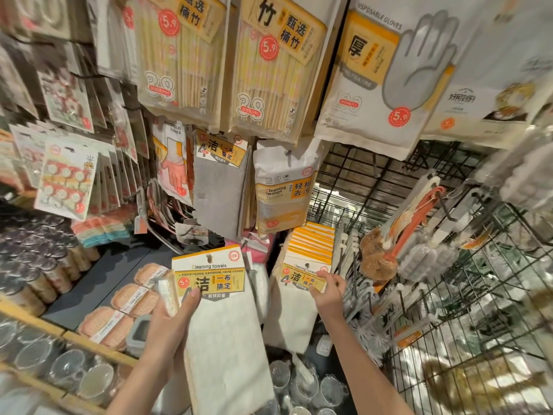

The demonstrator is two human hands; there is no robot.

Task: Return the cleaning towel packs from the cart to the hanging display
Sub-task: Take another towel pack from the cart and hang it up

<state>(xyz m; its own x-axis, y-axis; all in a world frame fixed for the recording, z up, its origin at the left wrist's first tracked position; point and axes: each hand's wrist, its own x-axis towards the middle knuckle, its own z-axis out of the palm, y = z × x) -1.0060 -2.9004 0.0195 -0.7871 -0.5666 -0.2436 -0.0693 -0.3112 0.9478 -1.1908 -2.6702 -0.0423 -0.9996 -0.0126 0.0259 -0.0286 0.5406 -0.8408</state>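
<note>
Evidently the left hand [167,322] gripped a towel pack [218,295] upright, ready for hanging, just left of the hung stack [308,259], whose front card the right hand [327,290] pinched to steady it.

Cream towel pack [223,322] with yellow-and-white header; grey towel pack [217,190] above; orange brush [414,226].

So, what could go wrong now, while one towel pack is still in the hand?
1. The left hand pinches the cleaning towel pack only near its card header, so the long cloth may swing and slip.
2. The row of hung towel packs, which the right hand touches, looks full; forcing one more could push the front pack off.
</note>
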